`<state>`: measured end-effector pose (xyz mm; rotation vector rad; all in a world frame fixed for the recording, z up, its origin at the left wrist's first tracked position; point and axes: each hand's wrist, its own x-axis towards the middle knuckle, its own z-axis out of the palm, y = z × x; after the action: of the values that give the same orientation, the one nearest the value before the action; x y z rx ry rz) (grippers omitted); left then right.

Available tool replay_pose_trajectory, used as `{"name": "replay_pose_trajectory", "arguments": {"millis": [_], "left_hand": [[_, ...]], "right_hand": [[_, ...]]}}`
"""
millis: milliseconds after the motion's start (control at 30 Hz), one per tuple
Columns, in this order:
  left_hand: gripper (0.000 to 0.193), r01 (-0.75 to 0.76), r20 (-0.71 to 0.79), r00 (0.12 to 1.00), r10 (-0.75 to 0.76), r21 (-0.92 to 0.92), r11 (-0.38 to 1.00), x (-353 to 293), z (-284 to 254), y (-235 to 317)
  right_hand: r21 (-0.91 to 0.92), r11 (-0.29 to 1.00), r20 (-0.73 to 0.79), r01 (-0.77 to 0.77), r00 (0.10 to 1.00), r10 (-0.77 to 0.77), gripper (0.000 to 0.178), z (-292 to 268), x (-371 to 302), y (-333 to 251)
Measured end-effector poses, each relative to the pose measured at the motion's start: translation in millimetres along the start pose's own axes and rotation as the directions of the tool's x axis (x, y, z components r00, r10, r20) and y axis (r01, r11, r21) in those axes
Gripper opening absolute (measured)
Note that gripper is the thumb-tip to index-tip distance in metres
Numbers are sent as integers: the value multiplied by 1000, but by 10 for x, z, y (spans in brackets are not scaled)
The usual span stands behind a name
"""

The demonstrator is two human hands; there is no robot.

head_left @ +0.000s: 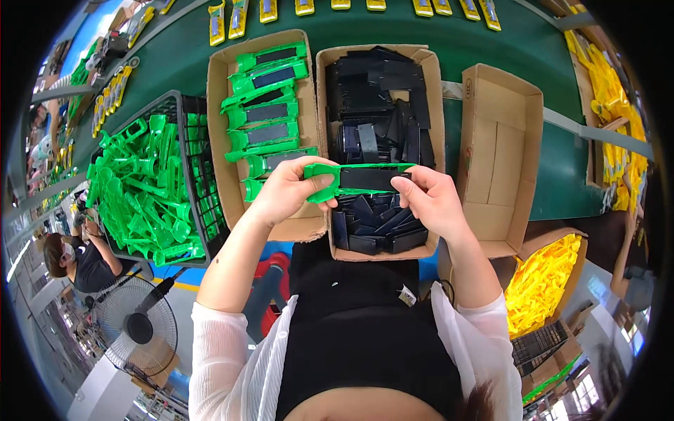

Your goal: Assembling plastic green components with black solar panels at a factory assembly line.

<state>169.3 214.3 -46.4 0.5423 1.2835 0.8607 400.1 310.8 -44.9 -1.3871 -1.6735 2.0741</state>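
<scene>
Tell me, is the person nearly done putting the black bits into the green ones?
Not nearly. Done: a row of green pieces with black inserts lies in the left cardboard box. In hand: the left hand and right hand hold one green piece with a black plate on it. Left: the black crate still holds many bare green pieces, and another box holds many black plates.

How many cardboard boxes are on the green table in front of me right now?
3. A left box holds green parts with black inserts, a middle box holds black pieces, and a right box looks empty. Others may sit beyond the table edge.
</scene>
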Motion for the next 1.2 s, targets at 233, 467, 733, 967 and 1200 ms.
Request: {"name": "replay_pose_trajectory", "arguments": {"millis": [233, 467, 733, 967, 1200], "left_hand": [[19, -10, -51, 999, 7, -57, 998, -124, -32, -67], [18, -38, -52, 998, 37, -9, 999, -103, -45, -42], [18, -26, -55, 998, 23, -54, 998, -111, -43, -40], [19, -13, -35, 999, 9, -101, 995, -126, -27, -76], [22, -45, -51, 998, 37, -158, 986, -133, -46, -211]], "right_hand": [[-243, 962, -52, 123, 989, -139, 21, 183, -84, -176], [-321, 921, -39, 218, 969, -243, 20, 193, -146, -258], [-119, 984, -67, 132, 988, -141, 22, 127, -166, -141], [-198, 980, -97, 29, 994, -50, 26, 224, -104, -148], [-295, 950, -109, -99, 992, 69, 30, 307, 28, -68]]}}
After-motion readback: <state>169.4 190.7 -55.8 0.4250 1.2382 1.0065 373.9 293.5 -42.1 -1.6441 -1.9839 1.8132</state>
